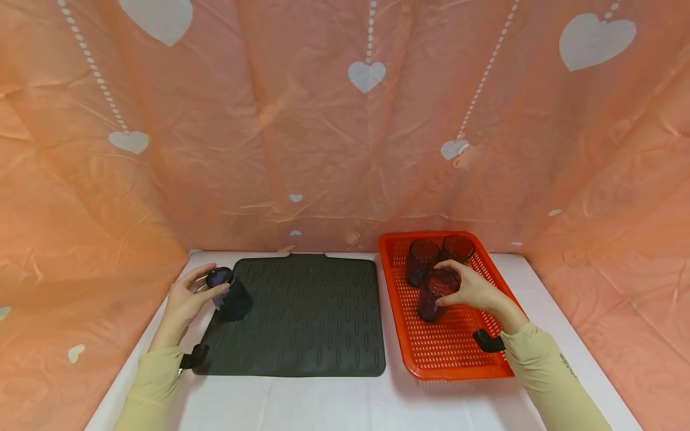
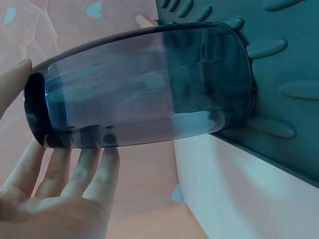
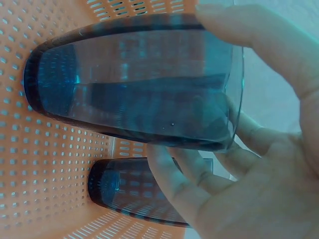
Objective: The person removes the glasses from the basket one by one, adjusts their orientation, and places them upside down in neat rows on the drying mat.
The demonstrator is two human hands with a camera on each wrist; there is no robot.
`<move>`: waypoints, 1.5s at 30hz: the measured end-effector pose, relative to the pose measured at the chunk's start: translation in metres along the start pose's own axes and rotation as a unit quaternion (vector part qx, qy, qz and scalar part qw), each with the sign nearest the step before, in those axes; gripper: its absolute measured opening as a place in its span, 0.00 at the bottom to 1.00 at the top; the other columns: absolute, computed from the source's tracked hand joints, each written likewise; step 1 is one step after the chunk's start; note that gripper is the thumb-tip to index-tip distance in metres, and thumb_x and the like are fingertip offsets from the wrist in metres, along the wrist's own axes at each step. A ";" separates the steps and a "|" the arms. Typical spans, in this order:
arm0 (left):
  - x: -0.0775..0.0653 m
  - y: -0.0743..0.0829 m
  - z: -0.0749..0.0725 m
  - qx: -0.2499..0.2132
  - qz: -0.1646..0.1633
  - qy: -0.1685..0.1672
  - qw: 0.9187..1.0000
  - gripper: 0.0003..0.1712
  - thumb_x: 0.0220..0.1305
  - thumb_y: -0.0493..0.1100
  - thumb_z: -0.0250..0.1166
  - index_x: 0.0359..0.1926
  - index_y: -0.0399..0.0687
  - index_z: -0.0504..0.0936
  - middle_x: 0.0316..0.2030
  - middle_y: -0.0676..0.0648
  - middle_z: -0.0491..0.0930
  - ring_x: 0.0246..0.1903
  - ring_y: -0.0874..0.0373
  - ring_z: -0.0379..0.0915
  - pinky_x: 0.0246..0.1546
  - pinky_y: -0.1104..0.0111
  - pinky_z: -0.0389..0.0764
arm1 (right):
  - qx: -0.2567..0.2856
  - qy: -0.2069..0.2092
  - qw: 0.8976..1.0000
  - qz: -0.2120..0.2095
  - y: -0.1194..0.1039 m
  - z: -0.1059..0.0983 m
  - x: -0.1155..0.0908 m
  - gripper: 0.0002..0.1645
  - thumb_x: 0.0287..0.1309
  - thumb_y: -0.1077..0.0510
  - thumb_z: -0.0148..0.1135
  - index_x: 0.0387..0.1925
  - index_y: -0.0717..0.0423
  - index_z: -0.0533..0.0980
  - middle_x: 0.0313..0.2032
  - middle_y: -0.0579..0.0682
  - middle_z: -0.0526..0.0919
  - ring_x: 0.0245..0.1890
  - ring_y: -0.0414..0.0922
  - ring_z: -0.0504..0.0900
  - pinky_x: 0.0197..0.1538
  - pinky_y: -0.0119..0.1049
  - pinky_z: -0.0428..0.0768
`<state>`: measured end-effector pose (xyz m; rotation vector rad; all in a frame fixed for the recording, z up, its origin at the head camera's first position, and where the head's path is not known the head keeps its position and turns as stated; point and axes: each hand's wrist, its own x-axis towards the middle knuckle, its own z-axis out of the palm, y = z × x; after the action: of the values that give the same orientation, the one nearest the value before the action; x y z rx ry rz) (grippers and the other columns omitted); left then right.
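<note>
At the left edge of a dark ribbed mat [image 1: 312,317], my left hand [image 1: 183,302] holds a blue tinted drinking glass [image 1: 235,304] near its rim. In the left wrist view the thumb is on one side of that glass [image 2: 134,89] and the fingers on the other, with its base right at the mat. My right hand [image 1: 474,290] grips a second tinted glass [image 1: 429,304] by its upper part, inside an orange plastic basket [image 1: 400,326]. This glass [image 3: 134,84] has its base close to the perforated floor of the basket in the right wrist view.
Two more tinted glasses, one [image 1: 420,260] at the left and another [image 1: 459,245] at the right, stand in the basket's far end. Mat and basket lie side by side on a white table [image 1: 323,404]. An orange curtain [image 1: 318,131] with white hearts encloses the back and sides.
</note>
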<state>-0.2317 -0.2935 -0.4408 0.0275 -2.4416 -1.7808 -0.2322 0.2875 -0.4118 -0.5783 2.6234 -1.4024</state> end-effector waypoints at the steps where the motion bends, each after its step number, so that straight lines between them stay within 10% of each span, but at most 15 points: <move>1: 0.000 0.000 0.000 -0.002 0.003 0.001 1.000 0.40 0.57 0.42 0.71 0.68 0.40 0.65 0.62 0.37 0.65 0.57 0.50 0.63 0.42 0.82 0.73 | 0.003 0.000 1.000 0.001 0.000 0.000 0.000 0.44 0.37 0.64 0.79 0.57 0.68 0.67 0.50 0.68 0.74 0.45 0.62 0.74 0.47 0.40 0.76; 14: -0.003 0.007 -0.003 -0.046 0.055 -0.010 0.997 0.36 0.56 0.37 0.71 0.65 0.39 0.69 0.54 0.60 0.71 0.57 0.62 0.67 0.46 0.82 0.73 | 0.003 0.014 1.000 0.014 0.002 -0.005 -0.005 0.43 0.39 0.63 0.79 0.57 0.68 0.67 0.50 0.66 0.75 0.48 0.58 0.74 0.48 0.42 0.76; 32: -0.004 0.002 -0.004 0.007 0.070 0.000 0.998 0.37 0.56 0.37 0.71 0.65 0.34 0.67 0.58 0.49 0.71 0.60 0.59 0.66 0.50 0.80 0.71 | -0.036 0.047 0.997 0.056 -0.007 -0.012 -0.016 0.44 0.39 0.56 0.80 0.58 0.63 0.69 0.52 0.63 0.74 0.47 0.55 0.74 0.44 0.40 0.76; 45: -0.004 -0.001 -0.003 0.015 0.063 0.006 0.998 0.38 0.56 0.40 0.72 0.65 0.34 0.67 0.61 0.41 0.69 0.57 0.63 0.67 0.49 0.81 0.72 | 0.029 0.067 0.994 0.080 -0.033 -0.020 -0.023 0.43 0.44 0.56 0.77 0.61 0.60 0.67 0.55 0.61 0.72 0.47 0.56 0.74 0.40 0.38 0.77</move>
<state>-0.2270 -0.2960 -0.4408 -0.1110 -2.4028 -1.6871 -0.2073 0.2948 -0.3754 -0.2704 2.6496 -1.5104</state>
